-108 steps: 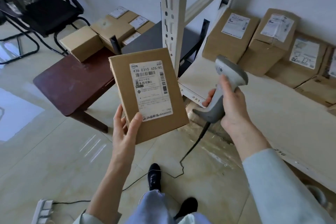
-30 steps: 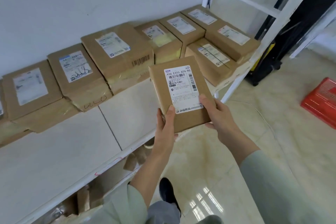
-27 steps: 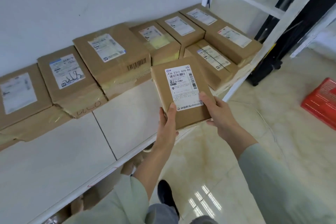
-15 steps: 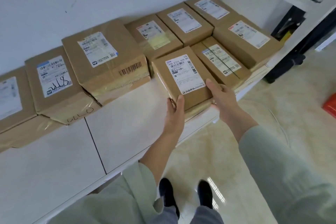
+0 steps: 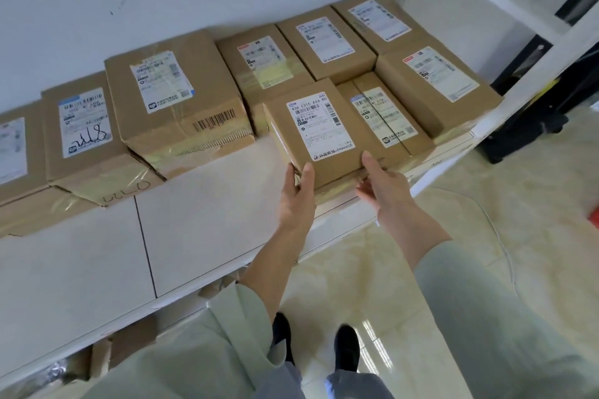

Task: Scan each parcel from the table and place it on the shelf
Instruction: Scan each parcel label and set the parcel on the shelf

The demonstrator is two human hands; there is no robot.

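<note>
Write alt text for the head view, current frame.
Two hands, left hand and right hand, set a labelled cardboard parcel on a white shelf, fingers at its near edge. Other taped, labelled parcels line the wall behind it; shoes and tiled floor show below.

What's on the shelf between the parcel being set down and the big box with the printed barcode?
Nothing: head view shows bare white shelf between the parcel and the big box.
</note>
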